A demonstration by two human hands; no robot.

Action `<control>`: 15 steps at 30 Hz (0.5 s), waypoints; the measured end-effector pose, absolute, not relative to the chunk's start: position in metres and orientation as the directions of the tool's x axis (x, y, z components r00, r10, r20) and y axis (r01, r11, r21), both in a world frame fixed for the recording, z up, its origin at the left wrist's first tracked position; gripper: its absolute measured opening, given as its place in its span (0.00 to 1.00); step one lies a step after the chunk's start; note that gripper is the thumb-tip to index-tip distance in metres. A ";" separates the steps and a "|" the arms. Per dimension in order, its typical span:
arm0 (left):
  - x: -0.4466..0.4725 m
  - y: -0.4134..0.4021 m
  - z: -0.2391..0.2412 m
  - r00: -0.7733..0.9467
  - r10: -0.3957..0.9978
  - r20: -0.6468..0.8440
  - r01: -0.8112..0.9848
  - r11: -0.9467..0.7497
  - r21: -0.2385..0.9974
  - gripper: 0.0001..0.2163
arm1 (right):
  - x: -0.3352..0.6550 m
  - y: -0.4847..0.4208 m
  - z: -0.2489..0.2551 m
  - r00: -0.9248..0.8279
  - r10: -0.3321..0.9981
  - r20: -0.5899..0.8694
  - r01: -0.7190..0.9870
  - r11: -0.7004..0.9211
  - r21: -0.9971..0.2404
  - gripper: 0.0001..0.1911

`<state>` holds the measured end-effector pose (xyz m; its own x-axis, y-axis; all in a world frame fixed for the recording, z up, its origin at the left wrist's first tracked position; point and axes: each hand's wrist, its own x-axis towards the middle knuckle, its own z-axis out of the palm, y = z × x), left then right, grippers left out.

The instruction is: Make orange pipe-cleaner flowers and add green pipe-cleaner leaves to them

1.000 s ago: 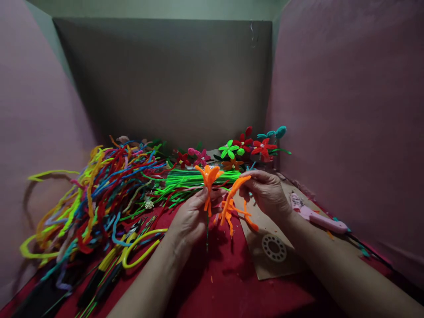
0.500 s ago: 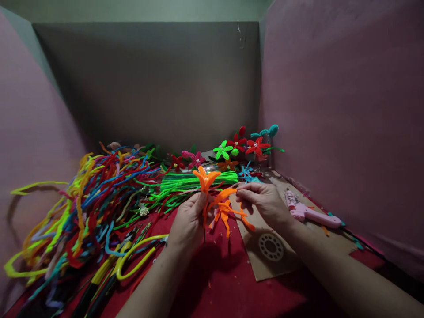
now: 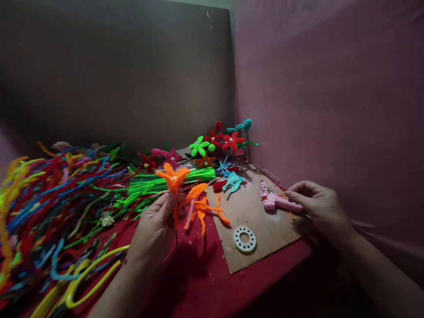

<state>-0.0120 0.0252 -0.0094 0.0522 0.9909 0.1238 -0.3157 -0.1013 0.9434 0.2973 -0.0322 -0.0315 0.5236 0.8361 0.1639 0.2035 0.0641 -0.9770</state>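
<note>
My left hand (image 3: 153, 229) is closed around the stem of an orange pipe-cleaner flower (image 3: 172, 177) and holds it upright. More bent orange pipe cleaners (image 3: 202, 207) hang from it to the right. Over at the right, my right hand (image 3: 318, 206) rests on the handle end of a pink glue gun (image 3: 276, 202), its fingers curled round it. The gun lies on a brown cardboard sheet (image 3: 261, 225).
A big heap of coloured pipe cleaners (image 3: 56, 185) fills the left. A bundle of green pipe cleaners (image 3: 159, 182) lies behind the flower. Finished flowers (image 3: 218, 140) stand at the back corner. A white ring (image 3: 244, 239) lies on the cardboard, and teal pieces (image 3: 232, 181). Walls close in at the back and right.
My right hand has let go of the orange pipe cleaners and moved right to the glue gun. The camera has turned right. My left hand still holds the flower.
</note>
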 end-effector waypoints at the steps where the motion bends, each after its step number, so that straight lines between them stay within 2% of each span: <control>1: -0.012 0.026 -0.010 0.050 0.992 0.119 -0.318 -0.097 0.943 0.12 | 0.302 -0.031 -0.035 0.519 0.830 0.205 0.316 0.037 -0.948 0.13; 3: -0.012 0.026 -0.010 0.052 0.992 0.113 -0.307 -0.091 0.947 0.12 | 0.311 -0.026 -0.045 0.445 0.834 0.325 0.567 0.019 -0.824 0.11; 5: -0.012 0.025 -0.011 0.067 0.992 0.111 -0.294 -0.086 0.952 0.11 | 0.319 -0.019 -0.058 0.253 0.871 0.421 0.790 0.064 -0.609 0.14; 7: -0.012 0.024 -0.011 0.087 0.990 0.115 -0.281 -0.086 0.956 0.11 | 0.325 -0.012 -0.071 0.086 0.907 0.413 0.884 0.122 -0.452 0.18; 9: -0.010 0.022 -0.012 0.098 0.988 0.120 -0.280 -0.089 0.956 0.12 | 0.329 -0.008 -0.081 0.011 0.917 0.399 0.930 0.137 -0.340 0.17; 12: -0.008 0.021 -0.012 0.096 0.989 0.112 -0.326 -0.075 0.942 0.12 | 0.331 -0.006 -0.087 -0.027 0.905 0.426 0.946 0.161 -0.282 0.18; 15: -0.006 0.022 -0.015 0.098 0.989 0.108 -0.346 -0.068 0.936 0.13 | 0.331 -0.011 -0.079 -0.002 0.869 0.494 0.908 0.209 -0.363 0.16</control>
<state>-0.0064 0.0216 -0.0145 0.0978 0.9894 0.1076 -0.3458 -0.0677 0.9359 0.3315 -0.0111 -0.0785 -0.0025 0.8692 0.4944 0.9079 0.2092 -0.3632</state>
